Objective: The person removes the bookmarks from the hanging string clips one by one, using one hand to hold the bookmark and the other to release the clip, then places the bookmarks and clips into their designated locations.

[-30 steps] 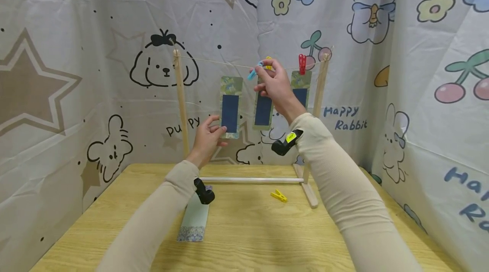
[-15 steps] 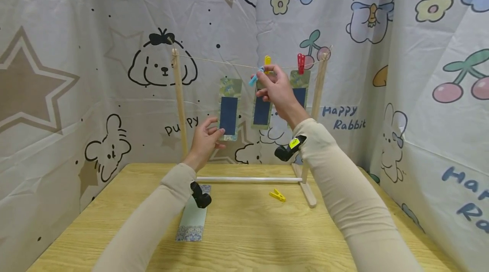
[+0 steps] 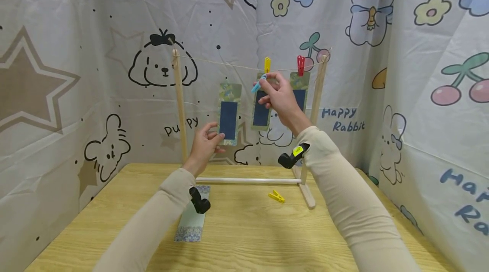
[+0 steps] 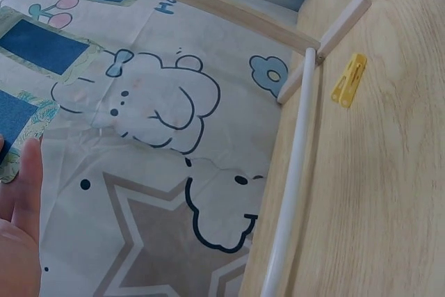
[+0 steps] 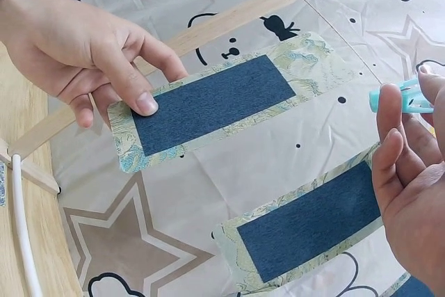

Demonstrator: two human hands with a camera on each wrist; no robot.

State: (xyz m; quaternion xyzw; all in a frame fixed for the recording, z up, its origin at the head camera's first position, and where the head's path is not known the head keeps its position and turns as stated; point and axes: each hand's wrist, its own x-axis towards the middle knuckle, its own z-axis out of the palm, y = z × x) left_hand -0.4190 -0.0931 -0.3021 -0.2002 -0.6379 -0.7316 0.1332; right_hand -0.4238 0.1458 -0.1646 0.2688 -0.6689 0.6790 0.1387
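Note:
My left hand [image 3: 204, 144] pinches the lower left edge of a patterned green card with a dark blue panel [image 3: 228, 115], thumb on its front. The card stands upright below the string [image 3: 217, 62], its top edge apart from it. In my right hand [image 3: 282, 98] a light blue clothespin [image 3: 258, 84] is held between thumb and fingers, just in front of a second such card [image 3: 261, 113]. That card hangs from the string by a yellow clothespin [image 3: 267, 65]. A third card [image 3: 299, 93], partly behind my right hand, hangs under a red clothespin [image 3: 301, 65].
Two wooden posts [image 3: 179, 106] carry the string, joined low down by a white rod [image 3: 248, 180]. On the table [image 3: 244, 229] lie a loose yellow clothespin [image 3: 276, 196] and a pale card with floral ends [image 3: 191, 221], partly behind my left wrist camera. Printed curtains [image 3: 237, 21] surround the table.
My left hand has lowered the card a little. The right hand, with the light blue clothespin, has come down from the string, uncovering the yellow clothespin above it.

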